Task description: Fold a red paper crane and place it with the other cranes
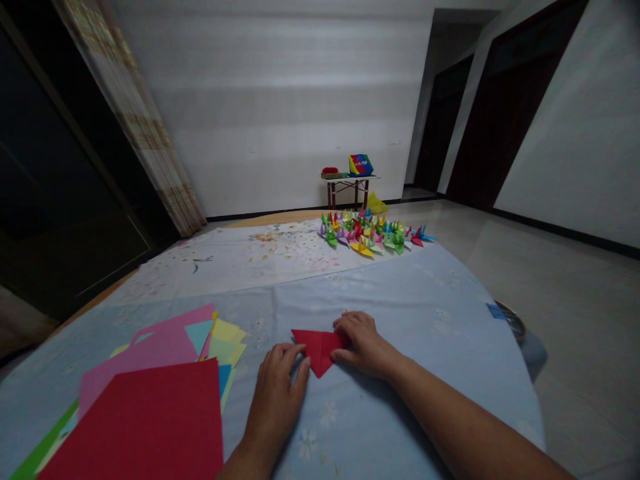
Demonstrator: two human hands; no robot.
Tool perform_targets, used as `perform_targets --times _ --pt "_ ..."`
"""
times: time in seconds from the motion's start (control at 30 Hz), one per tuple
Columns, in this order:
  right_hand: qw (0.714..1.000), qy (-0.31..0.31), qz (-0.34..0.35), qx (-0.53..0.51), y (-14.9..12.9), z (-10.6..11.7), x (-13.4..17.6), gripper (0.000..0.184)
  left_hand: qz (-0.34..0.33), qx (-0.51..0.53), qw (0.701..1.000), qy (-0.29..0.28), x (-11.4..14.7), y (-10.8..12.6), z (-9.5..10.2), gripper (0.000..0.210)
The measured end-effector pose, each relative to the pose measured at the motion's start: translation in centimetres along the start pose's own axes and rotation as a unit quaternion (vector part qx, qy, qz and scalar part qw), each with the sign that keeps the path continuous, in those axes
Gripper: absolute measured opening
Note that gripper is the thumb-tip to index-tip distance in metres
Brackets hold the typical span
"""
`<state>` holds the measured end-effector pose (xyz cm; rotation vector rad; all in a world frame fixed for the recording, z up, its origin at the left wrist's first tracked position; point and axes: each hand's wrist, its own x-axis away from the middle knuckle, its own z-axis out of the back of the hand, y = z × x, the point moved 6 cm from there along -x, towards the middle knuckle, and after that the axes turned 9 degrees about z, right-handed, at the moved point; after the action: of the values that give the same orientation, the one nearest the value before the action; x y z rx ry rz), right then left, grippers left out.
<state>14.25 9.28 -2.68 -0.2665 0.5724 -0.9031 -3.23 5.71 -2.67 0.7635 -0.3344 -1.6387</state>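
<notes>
A red folded paper (pixel 320 348), shaped like a triangle with its point toward me, lies on the blue floral cloth. Its right corner is between the thumb and fingers of my right hand (pixel 367 345), which is closed on it. My left hand (pixel 281 383) pinches at the paper's left edge with thumb and forefinger, the other fingers curled alongside. Left of that hand is a stack of coloured paper sheets, with a large red sheet (pixel 150 420) on top and a pink sheet (pixel 135 363) behind it.
Many colourful folded paper cranes (pixel 365 233) stand at the table's far right. A white floral cloth (pixel 235 257) covers the far part. Beyond the table, a small side table (pixel 350 179) holds a multicoloured box (pixel 361 165). A stool (pixel 510 320) is partly visible at right.
</notes>
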Motion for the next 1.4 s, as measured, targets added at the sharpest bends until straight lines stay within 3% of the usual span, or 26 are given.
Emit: perform_targets --times 0.17,0.3,0.47,0.67,0.8,0.93,1.13,1.4 --pt "0.989 0.021 -0.047 -0.140 0.4 0.1 -0.1 0.013 0.042 0.050 0.998 -0.025 0.2 0.8 0.2 0.025" --pt "0.968 0.085 -0.058 -0.230 0.7 0.7 0.0 0.009 0.111 0.112 0.986 -0.050 0.6 1.1 0.2 0.032" --pt "0.968 0.146 -0.027 -0.202 0.4 1.8 0.1 0.007 0.193 0.203 0.955 -0.097 0.8 1.6 0.1 0.044" --pt "0.972 0.164 0.033 -0.166 -0.9 2.0 0.2 0.004 0.277 0.276 0.912 -0.128 -0.2 1.6 -0.6 0.066" --pt "0.971 0.172 0.053 -0.158 -1.5 1.8 0.5 0.004 0.274 0.334 0.895 -0.113 -1.4 1.4 -2.1 0.062" --pt "0.971 0.170 0.070 -0.152 -1.8 1.6 0.6 0.004 0.244 0.343 0.897 -0.135 -2.3 1.3 -3.5 0.051" --pt "0.975 0.153 0.075 -0.146 -2.1 1.8 0.6 0.005 0.209 0.337 0.906 -0.149 -2.8 1.9 -2.9 0.049" --pt "0.975 0.127 0.097 -0.153 -3.2 2.4 0.8 0.013 0.206 0.422 0.880 -0.065 -2.4 2.3 -3.0 0.052"
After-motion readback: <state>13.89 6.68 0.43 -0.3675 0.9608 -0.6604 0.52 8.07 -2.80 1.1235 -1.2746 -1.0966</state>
